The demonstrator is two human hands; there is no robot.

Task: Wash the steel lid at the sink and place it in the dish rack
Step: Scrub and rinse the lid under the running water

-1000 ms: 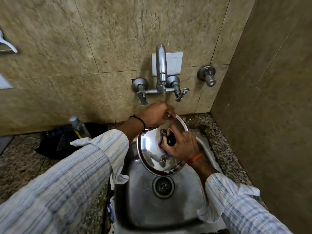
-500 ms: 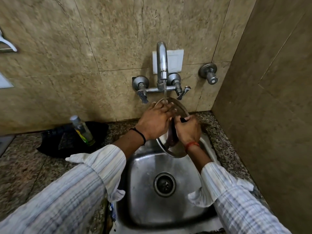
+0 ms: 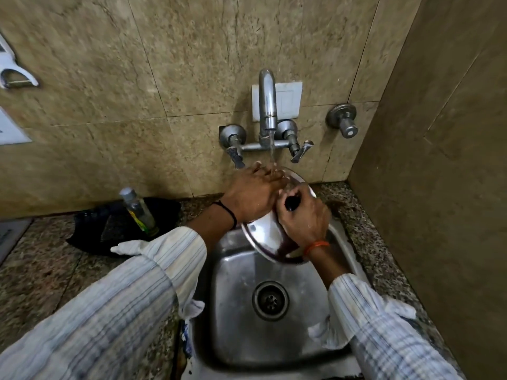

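Observation:
The round steel lid (image 3: 263,234) is held tilted over the back of the steel sink (image 3: 236,311), under the running tap (image 3: 267,105). My right hand (image 3: 304,215) grips the lid's black knob (image 3: 291,204) from the front. My left hand (image 3: 253,192) lies flat on the lid's upper left face, fingers spread under the water stream. Much of the lid is hidden by both hands. No dish rack is in view.
A small clear bottle (image 3: 138,209) stands on a black cloth (image 3: 115,229) on the granite counter (image 3: 41,270) left of the sink. A second wall valve (image 3: 343,122) sits right of the tap. A tiled wall closes the right side.
The lid has risen from lower over the basin to up under the stream. My left hand moved from the rim onto the lid's face, and the right shifted its grip on the knob.

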